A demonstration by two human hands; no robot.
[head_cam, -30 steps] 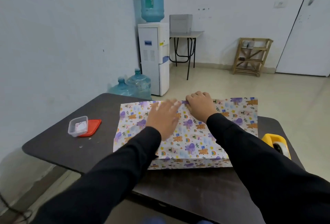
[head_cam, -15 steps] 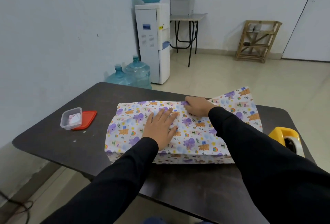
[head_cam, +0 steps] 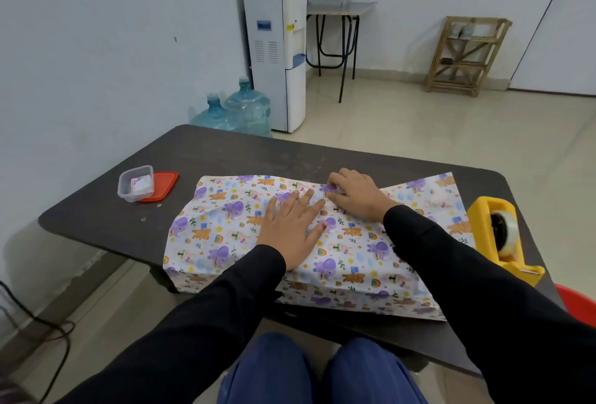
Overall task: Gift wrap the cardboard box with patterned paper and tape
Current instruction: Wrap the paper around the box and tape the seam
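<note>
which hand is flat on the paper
The left hand, pressed flat on the colourful animal-patterned wrapping paper; the right hand is curled, pinching its fold.

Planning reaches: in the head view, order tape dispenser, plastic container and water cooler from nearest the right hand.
1. Tape dispenser, right of the right hand.
2. Plastic container, table's left end.
3. Water cooler, against the far wall.

Soft even light, edges bowed, far wall perhaps slightly blurred

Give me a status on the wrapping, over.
Left hand flat, pressing patterned paper. Right hand pinching its far fold. Box hidden underneath. Tape dispenser untouched at right.
</note>
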